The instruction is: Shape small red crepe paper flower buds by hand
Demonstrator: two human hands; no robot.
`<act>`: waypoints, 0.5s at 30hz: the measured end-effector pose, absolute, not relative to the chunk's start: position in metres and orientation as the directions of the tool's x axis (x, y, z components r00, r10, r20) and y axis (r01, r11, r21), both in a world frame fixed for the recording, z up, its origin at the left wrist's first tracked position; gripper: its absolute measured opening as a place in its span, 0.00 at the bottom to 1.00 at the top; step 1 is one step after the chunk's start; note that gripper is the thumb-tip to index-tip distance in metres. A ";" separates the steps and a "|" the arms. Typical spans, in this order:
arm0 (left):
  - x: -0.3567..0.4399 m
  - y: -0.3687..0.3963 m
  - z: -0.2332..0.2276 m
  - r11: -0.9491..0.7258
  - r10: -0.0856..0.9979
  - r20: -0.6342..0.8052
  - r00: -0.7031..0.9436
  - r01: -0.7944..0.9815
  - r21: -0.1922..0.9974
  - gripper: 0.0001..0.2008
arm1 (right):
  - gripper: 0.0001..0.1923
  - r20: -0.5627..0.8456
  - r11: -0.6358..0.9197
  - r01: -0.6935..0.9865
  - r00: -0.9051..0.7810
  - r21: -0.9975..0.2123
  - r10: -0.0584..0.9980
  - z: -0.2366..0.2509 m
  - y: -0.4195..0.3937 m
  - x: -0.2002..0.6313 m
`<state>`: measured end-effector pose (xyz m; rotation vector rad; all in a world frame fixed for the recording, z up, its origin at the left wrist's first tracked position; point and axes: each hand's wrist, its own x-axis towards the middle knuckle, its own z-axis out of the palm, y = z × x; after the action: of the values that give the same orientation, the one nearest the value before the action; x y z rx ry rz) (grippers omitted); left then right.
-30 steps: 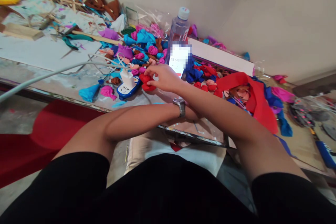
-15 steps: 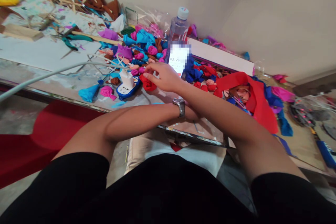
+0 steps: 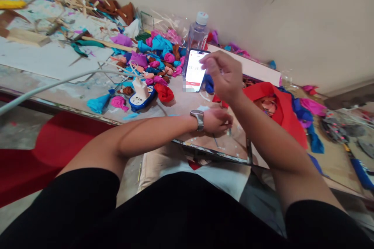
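Note:
My left hand [image 3: 216, 121], with a metal watch [image 3: 197, 120] on the wrist, lies low over the table's front edge. Its fingers are curled in, and I cannot make out what they hold, if anything. My right hand [image 3: 226, 74] is raised in front of the phone's right side, slightly blurred, fingers bent and apart with nothing seen in them. The lit phone [image 3: 195, 71] leans on a clear plastic bottle [image 3: 197, 33] and shows a timer. A red crumpled fabric flower [image 3: 164, 92] sits beside the blue-and-white power strip [image 3: 142, 98]. Behind my right forearm lies a red strip [image 3: 288, 113].
Several pink, blue and purple rolled flowers [image 3: 169, 57] crowd the table's middle. Green-handled pliers [image 3: 87, 42], a wooden block [image 3: 27, 37] and thin sticks lie to the left. A white cable [image 3: 64, 78] crosses the left front. A red stool [image 3: 67, 136] stands below.
My right hand has let go of the red flower by the power strip and moved right and up, past the phone. My left hand, hidden behind the right forearm before, now shows.

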<state>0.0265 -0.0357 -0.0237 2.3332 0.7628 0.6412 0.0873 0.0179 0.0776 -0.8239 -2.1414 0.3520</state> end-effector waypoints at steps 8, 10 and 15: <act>0.025 -0.032 -0.021 -0.705 0.598 0.142 0.789 0.434 0.562 0.15 | 0.24 0.588 0.526 0.777 -0.258 -0.345 0.767 0.093 0.091 0.222; 0.026 -0.030 -0.024 -0.709 0.593 0.163 0.788 0.416 0.569 0.15 | 0.22 0.527 0.445 0.855 -0.257 -0.267 0.810 0.090 0.096 0.250; 0.026 -0.026 -0.035 -0.720 0.567 0.216 0.795 0.350 0.599 0.15 | 0.14 0.399 0.344 0.928 -0.263 -0.144 0.878 0.063 0.075 0.287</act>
<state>0.0263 -0.0261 -0.0347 2.4357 0.6796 0.5269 0.2865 0.0749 0.0632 -1.5848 -2.2047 -0.1656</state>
